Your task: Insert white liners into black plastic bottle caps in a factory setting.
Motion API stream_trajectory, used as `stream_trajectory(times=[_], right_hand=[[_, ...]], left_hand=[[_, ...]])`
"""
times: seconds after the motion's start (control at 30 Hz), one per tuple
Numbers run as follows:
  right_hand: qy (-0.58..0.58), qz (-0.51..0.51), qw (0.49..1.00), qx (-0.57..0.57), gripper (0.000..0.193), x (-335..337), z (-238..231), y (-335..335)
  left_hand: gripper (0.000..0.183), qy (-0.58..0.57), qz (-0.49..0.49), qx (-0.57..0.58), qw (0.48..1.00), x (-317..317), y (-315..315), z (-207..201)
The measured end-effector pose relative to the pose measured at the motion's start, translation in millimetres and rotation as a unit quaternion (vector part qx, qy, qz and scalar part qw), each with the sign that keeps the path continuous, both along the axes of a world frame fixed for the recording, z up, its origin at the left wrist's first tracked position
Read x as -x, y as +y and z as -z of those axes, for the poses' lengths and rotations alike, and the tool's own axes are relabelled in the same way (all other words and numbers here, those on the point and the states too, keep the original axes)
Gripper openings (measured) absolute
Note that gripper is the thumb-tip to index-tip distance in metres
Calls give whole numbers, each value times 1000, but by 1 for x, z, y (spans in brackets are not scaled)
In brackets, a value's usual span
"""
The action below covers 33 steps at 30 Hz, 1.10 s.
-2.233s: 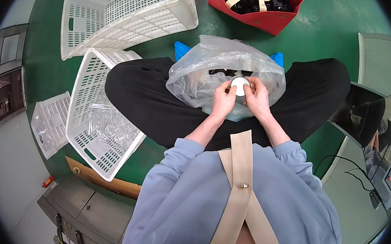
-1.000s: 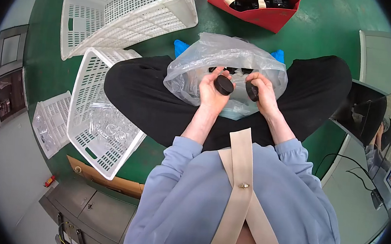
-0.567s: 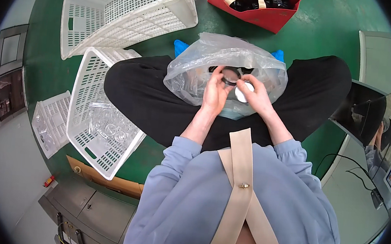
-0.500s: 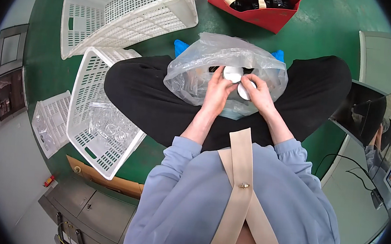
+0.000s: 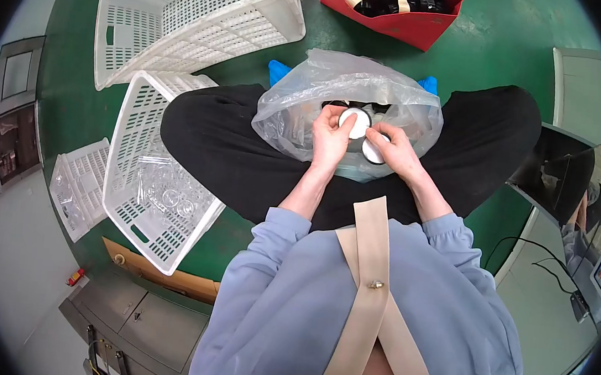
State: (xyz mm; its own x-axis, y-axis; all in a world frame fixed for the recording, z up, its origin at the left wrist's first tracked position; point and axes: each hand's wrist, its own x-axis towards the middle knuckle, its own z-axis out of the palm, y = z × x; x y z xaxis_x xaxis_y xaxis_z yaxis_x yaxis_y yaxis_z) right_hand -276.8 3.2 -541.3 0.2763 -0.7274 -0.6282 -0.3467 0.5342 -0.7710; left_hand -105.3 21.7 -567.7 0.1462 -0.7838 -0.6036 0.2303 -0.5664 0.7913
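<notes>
Head view, far left: a white perforated plastic crate point(image 5: 119, 150) sits beside the person's knee, clear plastic pieces point(image 5: 171, 194) heaped inside, presumably parked there to be within arm's reach. Further right, a crumpled translucent plastic bag point(image 5: 353, 76) is nestled between the crossed legs, which seem to brace it so its mouth gapes toward the person. Over that mouth, the left hand point(image 5: 330, 139) is half curled, gripping a round white-faced disc with a black rim point(image 5: 358, 129), thumb laid across the face, probably to steady it face up. Just right of it, the right hand point(image 5: 397, 155) pinches a second white-faced, dark-edged disc point(image 5: 371, 154) between thumb and fingers, slightly lower. I can't tell whether the two discs touch. Beyond the bag, toward the right, stands an open red bag point(image 5: 414, 32).
</notes>
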Motion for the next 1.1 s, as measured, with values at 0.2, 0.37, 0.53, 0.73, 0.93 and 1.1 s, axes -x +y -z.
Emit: stream_trajectory(times=[0.2,0.37,0.53,0.73,0.93,1.1], right_hand=[[51,-110,991,63,46,5,8,7],[34,-103,993,55,39,3,-3,5],[-29,-26,997,65,33,0,0,4],[71,72,983,150,33,3,-1,-6],[61,-37,968,239,26,-5,-30,-4],[95,-103,935,325,26,-7,-28,-2]], left_hand=[[49,-77,115,25,990,2,3,6],[34,-85,53,17,995,5,0,-3],[29,6,-12,-20,1000,-5,3,0],[35,326,-117,-40,937,6,9,-10],[41,319,-107,-44,941,10,13,3],[48,413,-23,-78,907,13,14,-10]])
